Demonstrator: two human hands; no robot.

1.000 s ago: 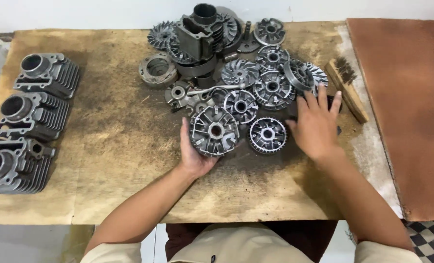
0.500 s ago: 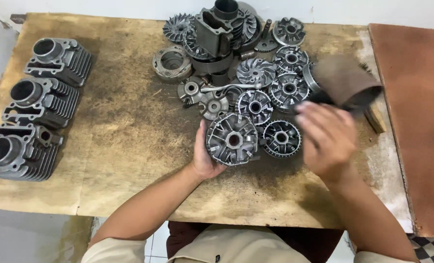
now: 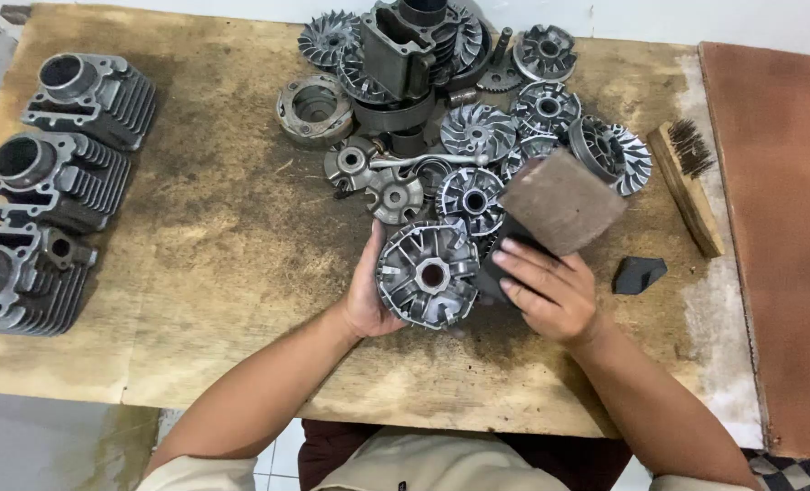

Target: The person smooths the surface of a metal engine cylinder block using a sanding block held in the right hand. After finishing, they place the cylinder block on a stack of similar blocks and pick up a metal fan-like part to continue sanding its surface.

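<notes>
We see the scene under even, soft, fairly bright light that seems to fall from above; nothing is dim. Shadows are short and faint: a soft dark patch lies on the board (image 3: 196, 236) under the round metal part (image 3: 428, 275) and beneath the right hand (image 3: 550, 295). The cylinder blocks (image 3: 60, 182) at the left show mild pale sheen on their fins, but we find no harsh glare. Focus is sharp across the middle, and the wire brush (image 3: 687, 182) shows crisp bristles. The brown pad (image 3: 561, 200) looks slightly soft. The table edges bow a little toward the corners, a wide-lens effect.
</notes>
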